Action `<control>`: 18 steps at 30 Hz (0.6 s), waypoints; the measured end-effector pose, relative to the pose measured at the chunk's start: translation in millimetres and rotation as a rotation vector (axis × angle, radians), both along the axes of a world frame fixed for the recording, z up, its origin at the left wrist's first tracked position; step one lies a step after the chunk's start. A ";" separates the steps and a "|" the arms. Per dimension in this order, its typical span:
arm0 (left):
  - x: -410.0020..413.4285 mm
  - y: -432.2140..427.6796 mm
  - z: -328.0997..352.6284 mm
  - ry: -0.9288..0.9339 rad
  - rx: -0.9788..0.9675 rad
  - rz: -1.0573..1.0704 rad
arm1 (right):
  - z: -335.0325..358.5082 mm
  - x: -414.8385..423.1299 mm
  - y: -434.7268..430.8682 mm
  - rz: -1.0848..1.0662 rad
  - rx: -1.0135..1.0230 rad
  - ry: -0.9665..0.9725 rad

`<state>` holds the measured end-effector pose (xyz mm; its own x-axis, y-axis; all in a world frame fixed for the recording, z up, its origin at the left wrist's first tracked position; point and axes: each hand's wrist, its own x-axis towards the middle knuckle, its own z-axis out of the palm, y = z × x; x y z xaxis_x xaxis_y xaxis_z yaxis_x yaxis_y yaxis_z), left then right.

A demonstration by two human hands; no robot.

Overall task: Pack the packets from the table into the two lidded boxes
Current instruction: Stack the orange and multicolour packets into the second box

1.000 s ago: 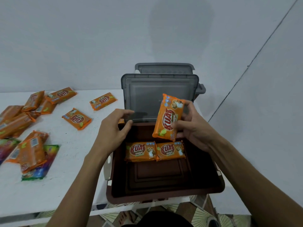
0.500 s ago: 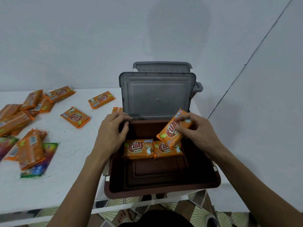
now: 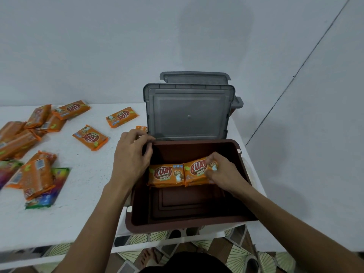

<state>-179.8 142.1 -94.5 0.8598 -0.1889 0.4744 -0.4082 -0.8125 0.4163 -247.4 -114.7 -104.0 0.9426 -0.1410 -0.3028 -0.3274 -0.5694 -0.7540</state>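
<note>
head: packet (image 3: 195, 170) in box (image 3: 177, 226), under right hand's (image 3: 224, 174) fingers (image 3: 212, 160)

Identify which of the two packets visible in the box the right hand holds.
The right packet in the box, pinched by the right hand; the left packet lies unheld.

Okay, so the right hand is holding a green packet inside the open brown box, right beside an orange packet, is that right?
Not quite. The packet that the right hand holds is orange, not green, as the head view shows. It does sit inside the open brown box, right beside the other orange packet.
</note>
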 end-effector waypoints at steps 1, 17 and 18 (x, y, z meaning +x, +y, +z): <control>-0.3 0.1 -0.5 0.002 0.002 0.018 | 0.1 -0.7 -0.3 0.047 -0.095 -0.003; -0.3 -1.3 1.4 0.097 -0.024 0.025 | 4.6 -3.4 6.5 0.265 -0.451 -0.008; -0.2 -0.4 2.4 0.114 -0.015 0.014 | 7.5 -2.5 6.3 0.266 -0.473 -0.001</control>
<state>-180.0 141.7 -92.0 0.9106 -0.1706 0.3764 -0.3467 -0.8111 0.4711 -249.8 -108.5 -96.5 0.9646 -0.0182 -0.2632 -0.1251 -0.9100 -0.3953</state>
